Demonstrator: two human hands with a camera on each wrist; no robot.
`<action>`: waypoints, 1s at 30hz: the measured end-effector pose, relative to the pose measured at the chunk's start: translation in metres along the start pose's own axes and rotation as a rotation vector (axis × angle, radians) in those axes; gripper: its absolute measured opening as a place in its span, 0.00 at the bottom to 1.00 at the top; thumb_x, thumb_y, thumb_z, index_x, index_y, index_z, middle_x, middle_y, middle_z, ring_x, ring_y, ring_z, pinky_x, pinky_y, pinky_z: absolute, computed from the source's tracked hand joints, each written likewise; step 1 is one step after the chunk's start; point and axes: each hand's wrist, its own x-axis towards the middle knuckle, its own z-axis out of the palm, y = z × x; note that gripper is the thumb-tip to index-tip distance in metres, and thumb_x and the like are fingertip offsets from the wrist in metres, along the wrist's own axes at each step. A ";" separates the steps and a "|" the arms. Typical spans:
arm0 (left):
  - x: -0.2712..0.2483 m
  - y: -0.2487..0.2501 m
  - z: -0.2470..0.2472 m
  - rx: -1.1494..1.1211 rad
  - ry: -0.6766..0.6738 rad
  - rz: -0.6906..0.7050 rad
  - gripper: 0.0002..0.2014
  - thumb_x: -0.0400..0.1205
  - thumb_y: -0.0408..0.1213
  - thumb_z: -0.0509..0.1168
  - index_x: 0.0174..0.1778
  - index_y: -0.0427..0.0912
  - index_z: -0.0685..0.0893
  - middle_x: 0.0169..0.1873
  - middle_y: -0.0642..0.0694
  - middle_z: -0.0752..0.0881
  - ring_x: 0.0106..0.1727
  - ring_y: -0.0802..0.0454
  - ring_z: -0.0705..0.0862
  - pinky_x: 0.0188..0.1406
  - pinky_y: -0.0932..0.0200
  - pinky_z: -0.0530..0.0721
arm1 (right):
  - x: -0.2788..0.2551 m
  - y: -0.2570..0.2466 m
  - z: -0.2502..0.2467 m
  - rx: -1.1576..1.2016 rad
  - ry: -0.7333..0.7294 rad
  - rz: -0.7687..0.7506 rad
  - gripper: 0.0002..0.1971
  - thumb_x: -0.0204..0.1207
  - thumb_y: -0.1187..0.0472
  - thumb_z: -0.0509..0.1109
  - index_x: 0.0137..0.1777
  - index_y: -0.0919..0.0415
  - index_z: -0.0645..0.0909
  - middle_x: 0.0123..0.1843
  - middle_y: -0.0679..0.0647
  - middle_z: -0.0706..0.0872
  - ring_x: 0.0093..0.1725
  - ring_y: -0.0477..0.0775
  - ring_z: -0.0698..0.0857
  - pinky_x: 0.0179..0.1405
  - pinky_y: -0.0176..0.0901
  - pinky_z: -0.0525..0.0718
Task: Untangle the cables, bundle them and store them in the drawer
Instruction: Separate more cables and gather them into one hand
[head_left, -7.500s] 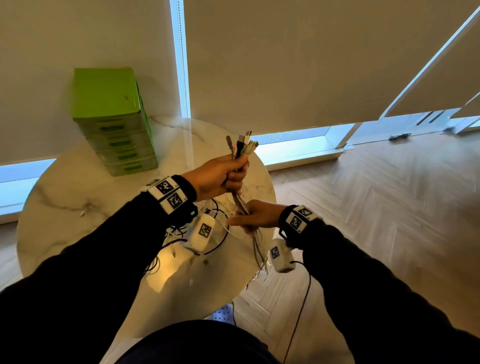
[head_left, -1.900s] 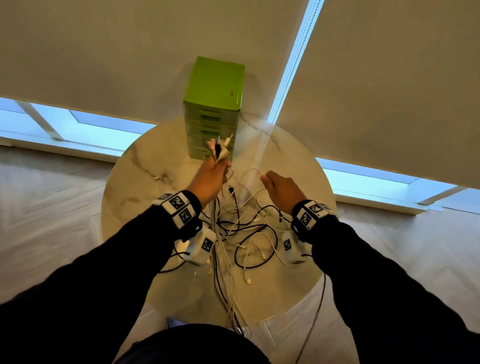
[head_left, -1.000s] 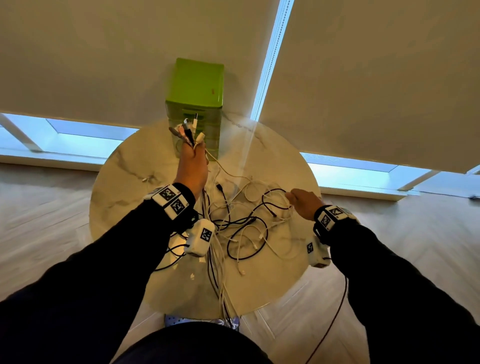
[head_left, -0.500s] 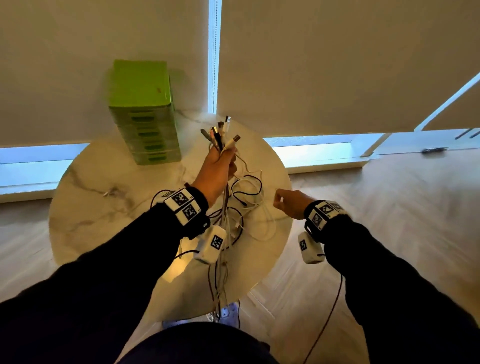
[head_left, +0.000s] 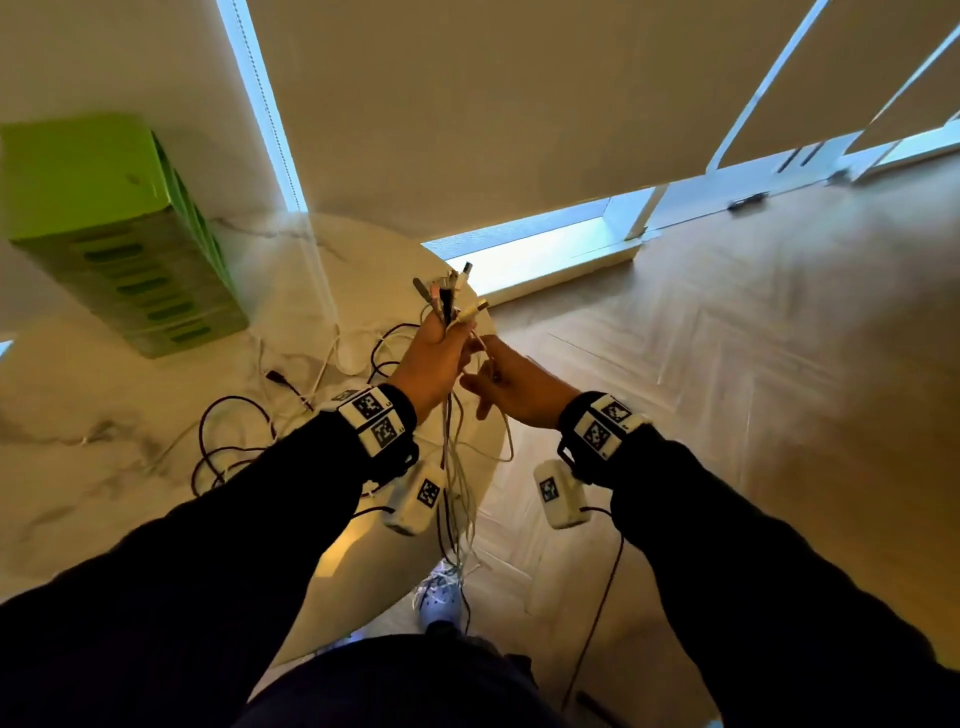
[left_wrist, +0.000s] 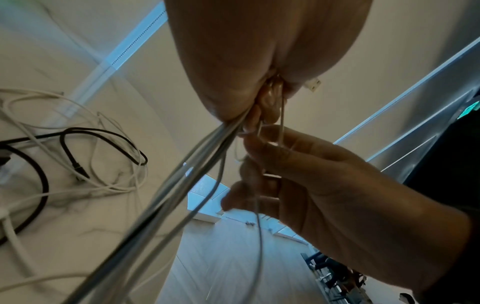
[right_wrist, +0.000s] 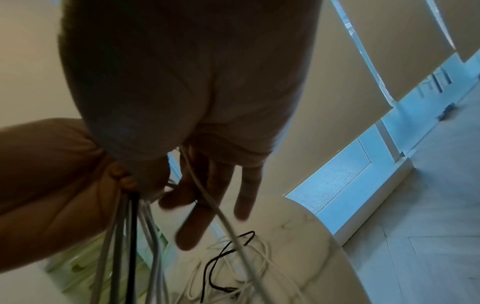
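My left hand (head_left: 440, 353) is raised above the table's right edge and grips a bunch of cables (left_wrist: 182, 185) just below their plugs (head_left: 451, 296), which stick up out of the fist. The cables hang down past the table edge. My right hand (head_left: 506, 384) is right beside the left one, its fingers (right_wrist: 207, 205) fairly straight, and one thin white cable (right_wrist: 221, 216) runs across them. More black and white cables (head_left: 234, 431) lie tangled on the marble table (head_left: 78, 493). The green drawer unit (head_left: 119, 234) stands at the back left, all drawers closed.
The round table ends just under my hands, with wooden floor (head_left: 727, 364) to the right. My shoe (head_left: 441, 597) shows below the hanging cable ends. Blinds and a low window (head_left: 545, 244) close off the back.
My right hand has come in from the table's right side to meet the left hand and now touches a white cable. The left hand still holds the bunch up. My view swung right.
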 end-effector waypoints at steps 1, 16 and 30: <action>0.001 -0.001 0.000 0.001 -0.010 0.006 0.05 0.91 0.42 0.58 0.52 0.53 0.78 0.33 0.54 0.78 0.32 0.60 0.79 0.33 0.64 0.75 | -0.004 -0.001 -0.002 0.001 0.021 0.006 0.18 0.88 0.53 0.61 0.75 0.55 0.64 0.39 0.50 0.84 0.32 0.52 0.88 0.38 0.41 0.88; 0.012 0.005 -0.018 -0.153 -0.085 0.020 0.17 0.92 0.52 0.53 0.42 0.46 0.73 0.29 0.52 0.72 0.26 0.57 0.64 0.23 0.65 0.63 | -0.011 0.071 -0.060 -0.873 0.048 0.583 0.21 0.83 0.65 0.54 0.75 0.54 0.71 0.67 0.62 0.83 0.62 0.65 0.85 0.58 0.55 0.84; 0.003 -0.009 -0.013 -0.089 -0.125 -0.067 0.12 0.92 0.46 0.54 0.46 0.44 0.72 0.29 0.51 0.70 0.25 0.58 0.63 0.22 0.65 0.61 | 0.035 0.007 -0.071 -0.094 0.505 -0.134 0.15 0.89 0.61 0.56 0.69 0.51 0.80 0.45 0.54 0.89 0.46 0.51 0.89 0.54 0.51 0.89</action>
